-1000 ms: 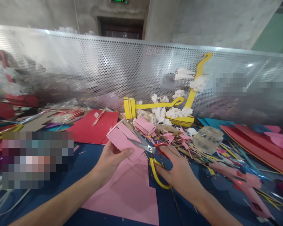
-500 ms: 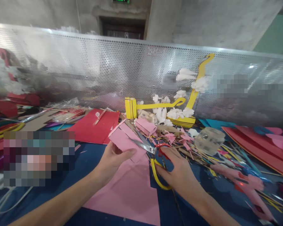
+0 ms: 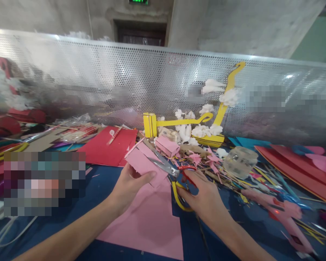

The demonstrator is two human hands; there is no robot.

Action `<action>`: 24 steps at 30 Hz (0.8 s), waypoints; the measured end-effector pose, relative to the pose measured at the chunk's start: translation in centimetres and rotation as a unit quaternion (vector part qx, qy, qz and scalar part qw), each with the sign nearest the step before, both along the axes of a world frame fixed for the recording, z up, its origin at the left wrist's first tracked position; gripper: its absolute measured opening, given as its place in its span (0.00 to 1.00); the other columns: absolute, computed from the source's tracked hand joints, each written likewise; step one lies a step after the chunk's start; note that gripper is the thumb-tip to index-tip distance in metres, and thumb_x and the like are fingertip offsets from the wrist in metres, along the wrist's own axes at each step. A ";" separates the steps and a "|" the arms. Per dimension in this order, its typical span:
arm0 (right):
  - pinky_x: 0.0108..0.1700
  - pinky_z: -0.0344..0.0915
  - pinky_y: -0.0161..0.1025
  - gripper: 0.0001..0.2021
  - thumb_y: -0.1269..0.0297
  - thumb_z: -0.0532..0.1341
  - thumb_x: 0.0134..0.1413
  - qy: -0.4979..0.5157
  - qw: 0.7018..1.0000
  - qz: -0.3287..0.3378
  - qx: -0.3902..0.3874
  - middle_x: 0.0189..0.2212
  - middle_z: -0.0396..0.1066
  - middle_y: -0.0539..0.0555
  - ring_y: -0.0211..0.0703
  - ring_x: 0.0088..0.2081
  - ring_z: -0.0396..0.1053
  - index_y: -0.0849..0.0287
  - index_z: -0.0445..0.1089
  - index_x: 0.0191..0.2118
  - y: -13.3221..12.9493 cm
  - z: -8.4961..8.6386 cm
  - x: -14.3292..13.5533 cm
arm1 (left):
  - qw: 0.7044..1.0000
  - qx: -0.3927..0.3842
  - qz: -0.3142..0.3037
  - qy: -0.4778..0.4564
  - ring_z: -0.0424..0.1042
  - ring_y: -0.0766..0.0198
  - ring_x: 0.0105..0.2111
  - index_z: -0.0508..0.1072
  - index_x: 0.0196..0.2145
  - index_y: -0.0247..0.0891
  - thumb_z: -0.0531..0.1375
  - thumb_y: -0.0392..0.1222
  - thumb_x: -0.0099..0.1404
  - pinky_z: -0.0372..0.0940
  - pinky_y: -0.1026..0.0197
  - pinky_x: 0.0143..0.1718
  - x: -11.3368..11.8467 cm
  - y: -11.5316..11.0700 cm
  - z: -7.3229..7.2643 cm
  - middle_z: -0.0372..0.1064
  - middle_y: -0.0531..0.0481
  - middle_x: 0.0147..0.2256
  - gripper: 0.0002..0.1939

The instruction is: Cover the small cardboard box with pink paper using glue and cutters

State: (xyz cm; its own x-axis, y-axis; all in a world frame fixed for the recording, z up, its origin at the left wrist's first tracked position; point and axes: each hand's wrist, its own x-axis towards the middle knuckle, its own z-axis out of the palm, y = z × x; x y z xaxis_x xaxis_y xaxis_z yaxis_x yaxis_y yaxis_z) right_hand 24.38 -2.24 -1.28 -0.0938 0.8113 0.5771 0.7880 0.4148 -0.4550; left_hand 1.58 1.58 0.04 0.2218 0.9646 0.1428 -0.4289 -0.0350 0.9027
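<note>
My left hand (image 3: 133,183) pinches a small pink paper piece (image 3: 143,159), thumb on top and fingers beneath. In my right hand (image 3: 199,190) are scissors (image 3: 167,167) with one red and one yellow handle. Their blades point left and lie over the pink piece, parted slightly. Below both hands, a larger pink sheet (image 3: 149,224) lies flat on the blue table. A folded pink paper shape (image 3: 167,145) rests just beyond the scissors.
Red sheets (image 3: 105,145) lie at the back left. Yellow models (image 3: 150,125) with white tufts stand by a perforated metal panel (image 3: 103,72). Paper scraps, a clear block (image 3: 241,162) and a pink glue gun (image 3: 285,214) are on the right.
The scissors' handles have come closer together and the blades have closed a little over the pink piece. My left hand has hardly moved.
</note>
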 end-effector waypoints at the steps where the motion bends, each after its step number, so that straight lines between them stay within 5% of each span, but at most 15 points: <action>1: 0.47 0.72 0.46 0.11 0.67 0.64 0.56 0.001 1.000 -0.004 -0.001 0.40 0.77 0.57 0.54 0.44 0.74 0.56 0.75 0.45 0.0 0.0 0.0 | 1.000 -0.002 -0.001 -0.001 0.78 0.50 0.52 0.72 0.59 0.37 0.76 0.39 0.57 0.73 0.53 0.51 0.0 0.0 0.0 0.78 0.39 0.54 0.34; 12: 0.45 0.72 0.44 0.10 0.66 0.64 0.57 0.000 1.000 -0.016 0.001 0.38 0.77 0.57 0.52 0.41 0.75 0.57 0.76 0.45 -0.2 0.1 0.0 | 1.000 -0.010 0.000 0.012 0.77 0.50 0.54 0.75 0.53 0.36 0.75 0.41 0.59 0.74 0.54 0.51 0.0 0.0 -0.3 0.77 0.38 0.56 0.26; 24: 0.40 0.74 0.43 0.11 0.58 0.63 0.58 0.047 0.998 -0.039 -0.019 0.35 0.81 0.58 0.52 0.35 0.78 0.58 0.77 0.43 0.4 -0.3 0.5 | 1.000 -0.008 -0.003 -0.002 0.76 0.48 0.55 0.73 0.57 0.38 0.75 0.40 0.58 0.73 0.51 0.54 -0.1 0.1 -0.4 0.77 0.38 0.56 0.31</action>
State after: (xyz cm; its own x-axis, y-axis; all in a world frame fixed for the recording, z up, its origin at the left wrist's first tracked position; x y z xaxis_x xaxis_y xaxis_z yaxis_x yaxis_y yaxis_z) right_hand 24.92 -1.89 -1.59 0.0242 0.8355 0.5490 0.7701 0.3346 -0.5431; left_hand 1.48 1.64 -0.40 0.2277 0.9653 0.1278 -0.4319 -0.0175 0.9017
